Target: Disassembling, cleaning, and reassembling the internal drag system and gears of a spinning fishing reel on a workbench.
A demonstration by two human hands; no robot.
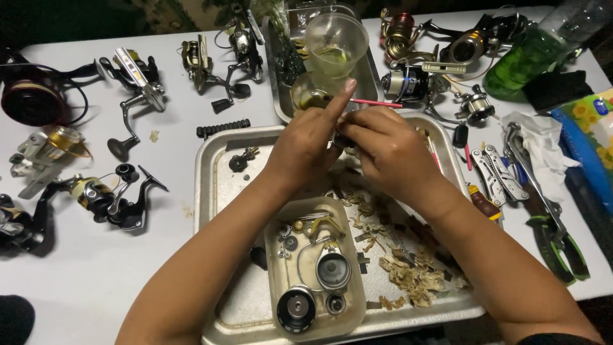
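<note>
Small dark reel part [343, 139]: pinched between fingers of left hand [308, 142] and right hand [385, 148], held above far end of metal tray [211, 167]; mostly hidden by the fingers. Left index finger raised, remaining fingers closed on the part. Right hand curled around it from the other side. Plastic tub [276, 255] of reel components sits nearer, between the forearms.
</note>
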